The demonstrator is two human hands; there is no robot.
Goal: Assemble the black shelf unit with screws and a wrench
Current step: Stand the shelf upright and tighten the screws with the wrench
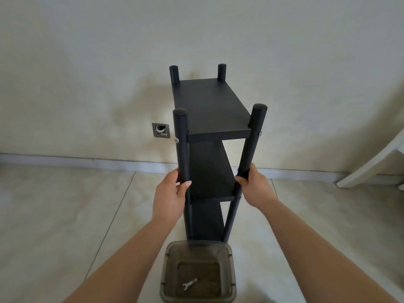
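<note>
Black shelf unit (pixel 215 119), upright on the tiled floor (pixel 65 215) before a pale wall, three boards fixed between four round posts. The left hand (pixel 169 196) is wrapped around the near left post, the right hand (pixel 254 183) around the near right post, both between the top and middle boards. Rigid and probably light but tall (liable to tip); posts offer the surest hold. The wrench (pixel 189 283) lies in a translucent bin (pixel 229 278) below.
</note>
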